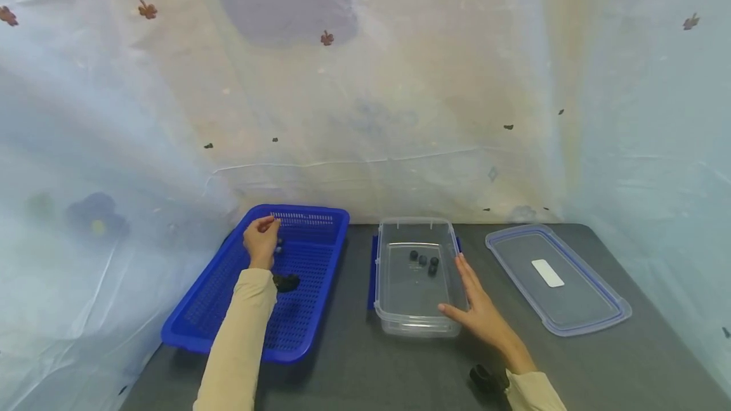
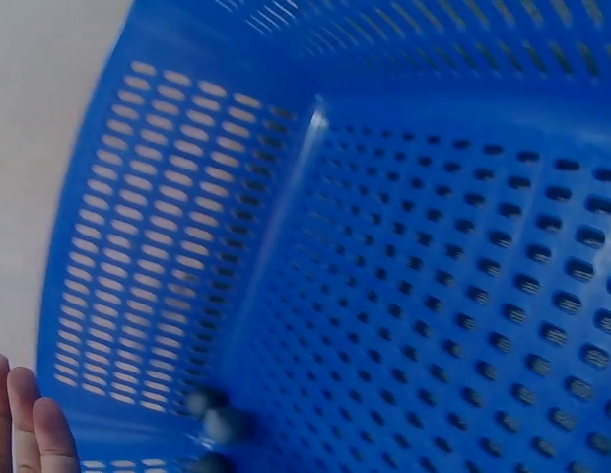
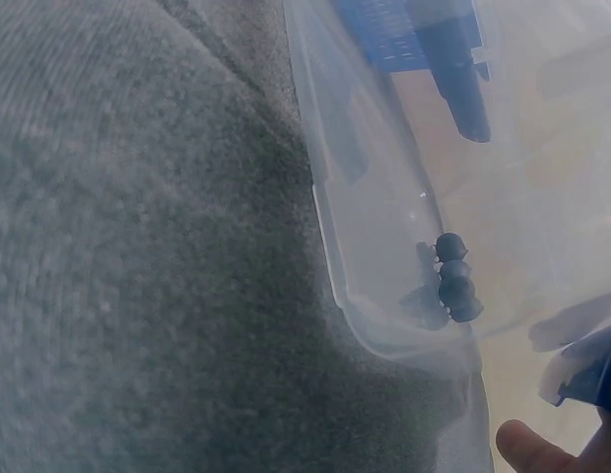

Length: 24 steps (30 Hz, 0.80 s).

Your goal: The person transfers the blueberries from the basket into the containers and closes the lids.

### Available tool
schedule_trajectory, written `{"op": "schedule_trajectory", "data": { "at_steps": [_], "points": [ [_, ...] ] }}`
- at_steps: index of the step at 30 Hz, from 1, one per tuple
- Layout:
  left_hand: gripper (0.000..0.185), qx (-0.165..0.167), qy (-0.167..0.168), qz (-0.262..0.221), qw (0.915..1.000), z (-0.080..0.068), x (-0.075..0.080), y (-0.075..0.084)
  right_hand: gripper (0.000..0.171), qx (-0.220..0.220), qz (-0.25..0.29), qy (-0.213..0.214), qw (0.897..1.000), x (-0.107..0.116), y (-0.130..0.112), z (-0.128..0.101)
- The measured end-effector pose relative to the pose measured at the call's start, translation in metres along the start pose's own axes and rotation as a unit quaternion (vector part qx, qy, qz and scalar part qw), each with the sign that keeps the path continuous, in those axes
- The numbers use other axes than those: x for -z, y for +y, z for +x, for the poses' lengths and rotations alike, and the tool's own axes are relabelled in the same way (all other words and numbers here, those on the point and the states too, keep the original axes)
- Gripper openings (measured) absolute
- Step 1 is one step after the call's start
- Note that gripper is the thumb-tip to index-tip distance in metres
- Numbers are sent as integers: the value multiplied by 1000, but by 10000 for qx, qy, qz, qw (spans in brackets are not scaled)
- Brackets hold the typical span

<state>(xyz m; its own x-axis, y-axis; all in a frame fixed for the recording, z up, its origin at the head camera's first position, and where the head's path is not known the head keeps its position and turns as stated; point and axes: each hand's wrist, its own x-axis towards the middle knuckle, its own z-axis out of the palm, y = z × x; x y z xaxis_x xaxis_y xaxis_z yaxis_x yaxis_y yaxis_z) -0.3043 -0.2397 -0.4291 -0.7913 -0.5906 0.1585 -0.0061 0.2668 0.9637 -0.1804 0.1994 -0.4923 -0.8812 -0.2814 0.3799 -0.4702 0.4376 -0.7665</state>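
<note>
While left hand (image 1: 261,241) curls over blue basket (image 1: 311,259), its contents stay unclear; right hand (image 1: 478,309) flat, fingers straight against clear box (image 1: 415,325).

The blue perforated basket (image 2: 404,256) fills the view. Small dark round pieces (image 2: 219,424) lie at its lower corner. Fingertips (image 2: 25,419) show bottom left.

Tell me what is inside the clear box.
The clear box holds a few small dark balls near its far end. The right hand rests against its side and covers nothing inside.
</note>
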Motion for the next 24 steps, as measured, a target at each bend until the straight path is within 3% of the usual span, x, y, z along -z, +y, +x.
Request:
{"op": "schedule_trajectory", "data": {
  "at_steps": [9, 14, 19, 24],
  "points": [
    [25, 340, 523, -366, 9974, 4, -1, -27, 97, 45, -46, 0, 10000, -4, 2, 0],
    [22, 259, 695, -163, 9971, 2, -4, -34, 97, 49, -131, 23, 9999, -6, 4, -2],
    [24, 346, 565, 68, 9978, 1, -9, -36, 98, 154, -176, 118, 9997, -5, 6, -1],
    [31, 697, 267, 234, 9969, 2, -13, -40, 98, 147, -168, 126, 9997, -3, 6, 0]
  ]
}}
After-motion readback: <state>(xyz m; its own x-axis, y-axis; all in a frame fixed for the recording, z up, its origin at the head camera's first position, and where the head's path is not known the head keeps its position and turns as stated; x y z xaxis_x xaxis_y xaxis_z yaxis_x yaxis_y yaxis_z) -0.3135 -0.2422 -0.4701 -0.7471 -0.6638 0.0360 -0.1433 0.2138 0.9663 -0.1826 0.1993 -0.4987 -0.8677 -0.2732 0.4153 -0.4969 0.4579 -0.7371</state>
